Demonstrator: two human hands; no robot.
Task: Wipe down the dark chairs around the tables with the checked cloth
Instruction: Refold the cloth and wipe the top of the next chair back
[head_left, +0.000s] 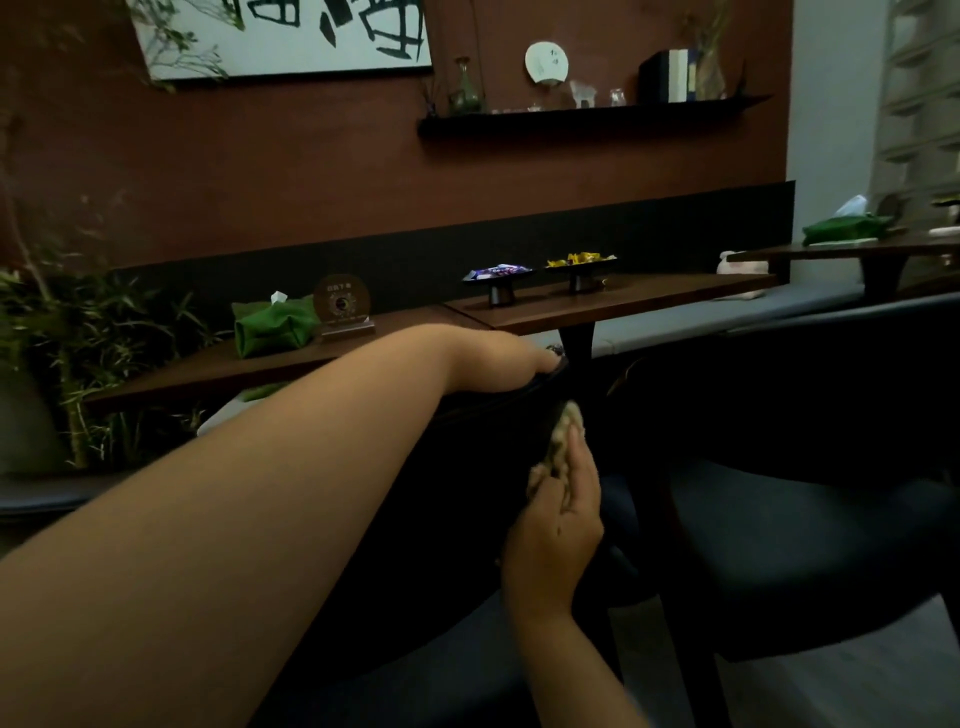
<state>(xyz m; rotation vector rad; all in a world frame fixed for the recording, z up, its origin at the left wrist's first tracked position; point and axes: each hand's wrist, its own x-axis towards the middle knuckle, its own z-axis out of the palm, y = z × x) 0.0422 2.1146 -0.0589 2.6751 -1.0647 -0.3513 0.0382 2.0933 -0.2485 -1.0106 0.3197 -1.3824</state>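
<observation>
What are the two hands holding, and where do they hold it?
The right hand holds the bunched checked cloth under its fingers, against the dark chair's backrest. The left hand grips the backrest's top edge.

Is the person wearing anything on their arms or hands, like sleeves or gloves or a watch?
No gloves and no sleeves show. The left arm is bare along its whole visible length to the left hand, and the right hand and its forearm are bare too. No watch or bracelet shows on either wrist. The picture is too dim and blurred to tell about rings or nail polish.
</observation>
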